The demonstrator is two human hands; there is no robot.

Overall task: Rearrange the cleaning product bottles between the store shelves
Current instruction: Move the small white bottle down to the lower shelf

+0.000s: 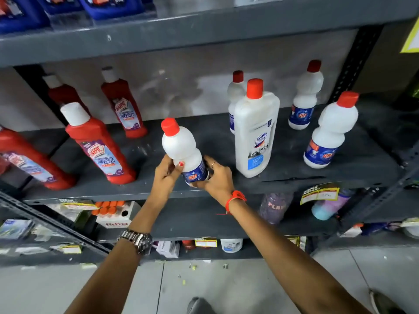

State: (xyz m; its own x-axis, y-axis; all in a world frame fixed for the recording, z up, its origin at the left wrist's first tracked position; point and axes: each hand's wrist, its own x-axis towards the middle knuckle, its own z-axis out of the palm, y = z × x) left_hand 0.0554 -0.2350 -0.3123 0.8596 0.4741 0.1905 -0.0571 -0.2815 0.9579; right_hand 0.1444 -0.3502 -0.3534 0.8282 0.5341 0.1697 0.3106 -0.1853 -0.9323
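- Grey shelf (294, 175) holds red bottles at left, white bottles at right.
- Big bottle (255, 134) stands just beside the hands.
- Both hands, left hand (166, 172) and right hand (216, 175), hold a small bottle (182, 150), tilted, at the shelf front.
- Next, I think: stand it up, then let go.

Bottles on the middle shelf

On the shelf (283, 175), the held bottle (181, 148) is at the front middle, with the left hand (166, 173) on its left and the right hand (215, 175) on its right (both touching it). Left of it stand the Harpic bottles (99, 146). Right of it is the big Domex bottle (256, 132), with another bottle (234, 98) just behind. Two Rin bottles (328, 132) stand farther right, one behind the other.
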